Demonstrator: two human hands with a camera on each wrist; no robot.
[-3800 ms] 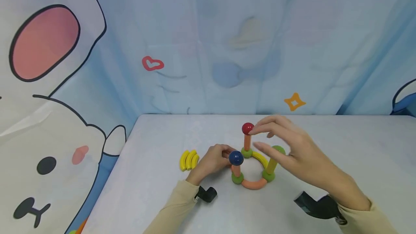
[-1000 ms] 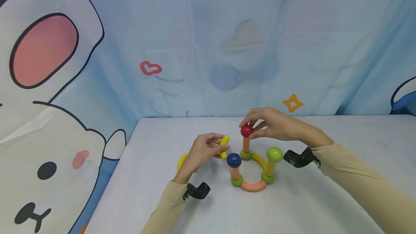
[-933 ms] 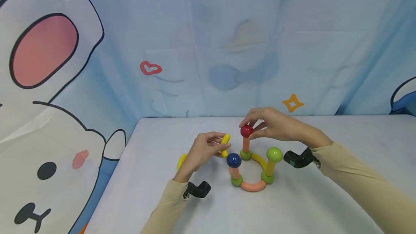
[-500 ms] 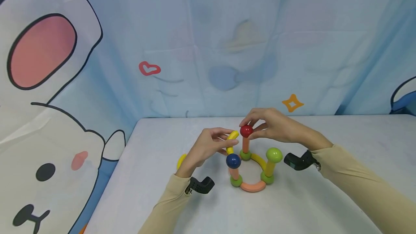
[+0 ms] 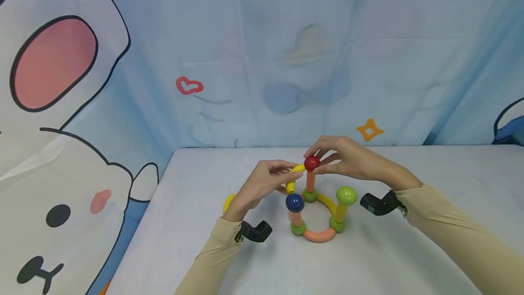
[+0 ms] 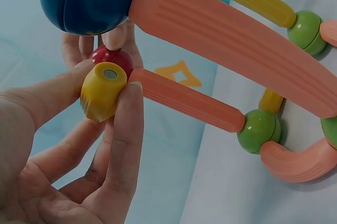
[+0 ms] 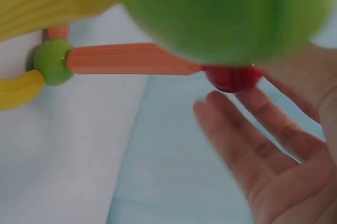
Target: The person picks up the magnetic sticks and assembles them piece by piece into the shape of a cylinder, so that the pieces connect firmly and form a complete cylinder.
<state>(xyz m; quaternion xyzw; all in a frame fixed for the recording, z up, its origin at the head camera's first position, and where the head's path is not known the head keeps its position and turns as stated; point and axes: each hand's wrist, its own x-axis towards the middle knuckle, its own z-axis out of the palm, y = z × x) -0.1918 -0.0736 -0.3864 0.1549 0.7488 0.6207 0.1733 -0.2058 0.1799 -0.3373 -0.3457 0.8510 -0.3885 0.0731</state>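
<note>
My left hand (image 5: 264,181) pinches a yellow curved magnetic rod (image 5: 291,186) between thumb and fingers. Its upper end is right at the red ball (image 5: 312,163); a grey disc shows in the other end in the left wrist view. My right hand (image 5: 348,158) holds that ball with thumb and fingertips, on top of an upright orange rod (image 5: 310,182). In front, a blue ball (image 5: 294,202) tops a second orange rod, and a large green ball (image 5: 346,195) tops a yellow one. Small green balls (image 5: 337,225) and curved rods (image 5: 319,235) form the ring below.
Beyond my left wrist, a yellow curved piece (image 5: 229,202) lies partly hidden on the white table (image 5: 196,240). A blue printed curtain (image 5: 262,58) hangs behind the table's back edge.
My left hand has picked up a yellow curved rod and carried it right, to the red ball. My right hand now steadies that ball, which it was only beside in the oldest frame.
</note>
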